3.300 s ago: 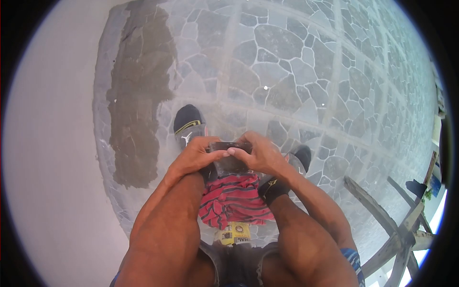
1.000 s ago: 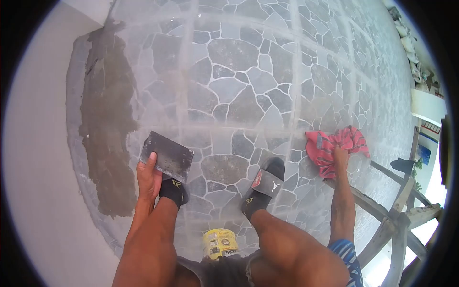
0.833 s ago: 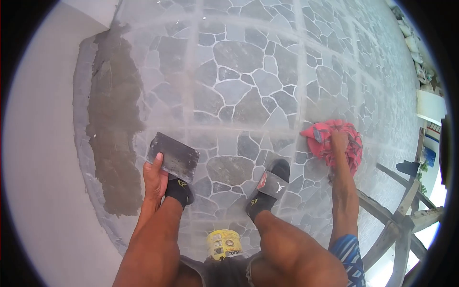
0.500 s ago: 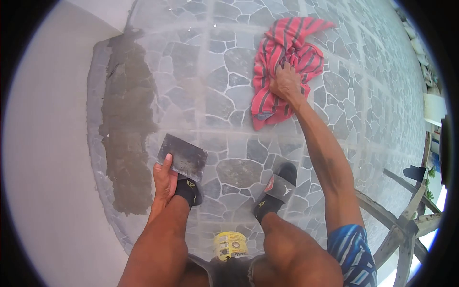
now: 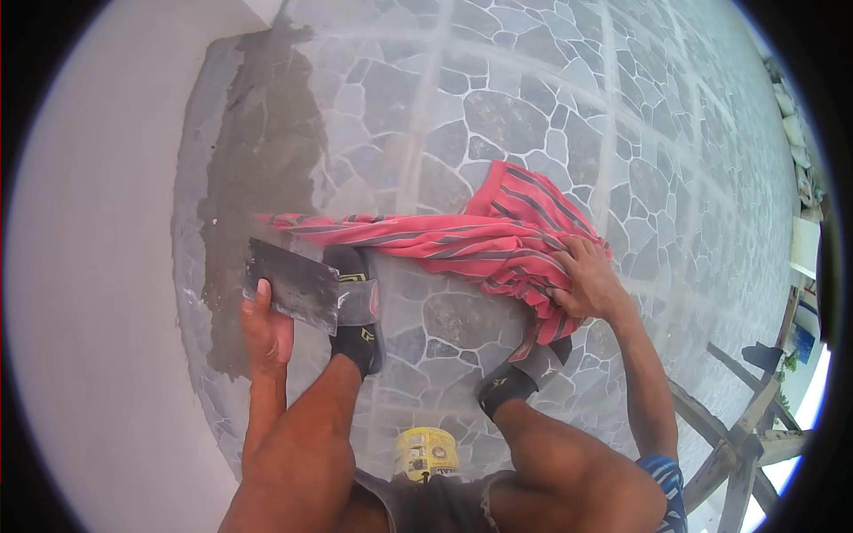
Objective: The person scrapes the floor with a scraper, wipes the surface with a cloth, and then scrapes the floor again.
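Observation:
My left hand (image 5: 267,330) is closed on a flat rectangular trowel (image 5: 293,286), its thumb lying along the dark, worn metal blade. The trowel's handle is hidden. My right hand (image 5: 586,277) grips a bunched red cloth (image 5: 444,242) with dark stripes. From that hand the cloth stretches leftward over the stone paving, and its thin blurred tail reaches the edge of a damp grey mortar patch (image 5: 253,169). Part of the cloth hangs down near my right slide sandal (image 5: 544,362). The trowel is just below the cloth's tail, next to my left slide sandal (image 5: 360,302).
A pale wall (image 5: 98,284) runs along the left side of the mortar. Between my legs stands a yellow bucket (image 5: 426,453). Crossed wooden beams (image 5: 742,440) are at the lower right. Irregular stone paving (image 5: 506,120) with light joints covers the floor.
My right hand has drawn the cloth closer to my feet, and the cloth now stretches out to the left. The trowel in my left hand has shifted slightly left.

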Motion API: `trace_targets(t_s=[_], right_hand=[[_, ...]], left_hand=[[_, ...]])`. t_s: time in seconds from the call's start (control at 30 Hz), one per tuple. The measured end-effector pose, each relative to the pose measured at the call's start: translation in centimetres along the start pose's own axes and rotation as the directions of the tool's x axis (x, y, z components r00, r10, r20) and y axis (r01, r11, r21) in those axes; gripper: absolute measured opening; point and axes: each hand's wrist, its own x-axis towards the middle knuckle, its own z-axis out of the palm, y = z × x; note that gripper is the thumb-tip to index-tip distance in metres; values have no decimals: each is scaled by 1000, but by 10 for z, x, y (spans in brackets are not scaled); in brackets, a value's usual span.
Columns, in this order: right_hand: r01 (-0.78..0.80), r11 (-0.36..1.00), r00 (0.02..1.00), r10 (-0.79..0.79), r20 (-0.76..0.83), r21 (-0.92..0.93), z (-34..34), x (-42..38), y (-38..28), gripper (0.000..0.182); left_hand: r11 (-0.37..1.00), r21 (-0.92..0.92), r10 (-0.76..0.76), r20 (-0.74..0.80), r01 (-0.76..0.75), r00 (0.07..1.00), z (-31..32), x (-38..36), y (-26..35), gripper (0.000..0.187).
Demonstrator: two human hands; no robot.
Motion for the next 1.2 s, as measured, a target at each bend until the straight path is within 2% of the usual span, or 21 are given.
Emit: trace_targets(t_s=[0.03,0.07,0.13,0.2,0.3,0.37,0.43,0.47,0.5,0.53,0.57,0.6,0.63,0.67,0.7,0.73,0.8,0.83,0.97,1.07,1.2], right_hand=[[-79,994,997,79,-3,-70,-13,8,-13,83],[-78,997,996,78,-36,8,-15,21,-27,95],[88,984,993,-97,-59,-153,-6,55,-67,105],[344,926,932,-357,-61,-152,43,81,-91,83],[518,656,809,-585,64,-549,104,133,-68,54],[409,779,876,-482,-37,-476,88,179,-43,48],[51,900,914,-216,-343,-433,50,227,-8,36],[-132,951,841,-40,-539,-278,25,243,17,31],[-382,924,775,300,-556,-34,1,254,49,32],[-604,796,654,519,-551,32,-15,257,94,35],[-716,698,608,624,-491,0,-33,252,134,39],[-706,681,696,616,-370,-194,-45,233,166,43],[-623,670,779,581,-237,-403,-57,214,190,47],[-558,675,813,560,-156,-483,-63,194,198,51],[-633,672,766,616,-185,-383,-64,174,188,55],[-565,807,824,546,-150,-171,-52,152,191,61],[-430,901,874,431,-226,59,-26,124,140,77],[-410,910,861,408,-303,59,-9,117,71,86],[-93,954,992,66,-104,-284,37,97,-43,106],[212,929,977,-207,48,-304,54,94,-81,98],[535,789,843,-518,143,-302,76,131,-79,85]], left_hand=[[1000,-8,-2,-6,2,1000,1,0,-2,37],[1000,-15,-6,-12,6,1000,5,-1,-6,37],[999,-26,-33,-4,32,999,10,-3,-15,36],[997,-29,-70,28,71,997,15,0,-22,36],[994,16,-109,72,108,991,31,0,-26,44],[993,32,-115,75,113,990,33,-1,-29,43],[992,59,-118,61,115,991,35,-6,-32,43],[992,77,-107,51,103,993,36,-7,-32,42],[992,92,-93,45,89,995,37,-6,-31,42],[992,91,-87,35,84,996,38,-7,-29,40],[994,81,-81,23,79,996,40,-8,-28,38],[996,61,-72,7,72,997,41,-8,-28,36],[995,48,-91,4,91,996,41,-6,-29,36],[993,37,-116,-5,116,993,38,-5,-31,35],[988,33,-153,-16,153,988,34,-9,-32,35],[986,35,-164,-9,165,986,29,-9,-33,37],[983,52,-176,13,175,984,19,-3,-34,42],[983,62,-172,15,170,985,16,-1,-32,42],[987,69,-149,27,147,988,11,6,-28,42],[989,62,-135,13,134,991,11,9,-27,42],[993,50,-106,-6,106,994,14,13,-26,42]])
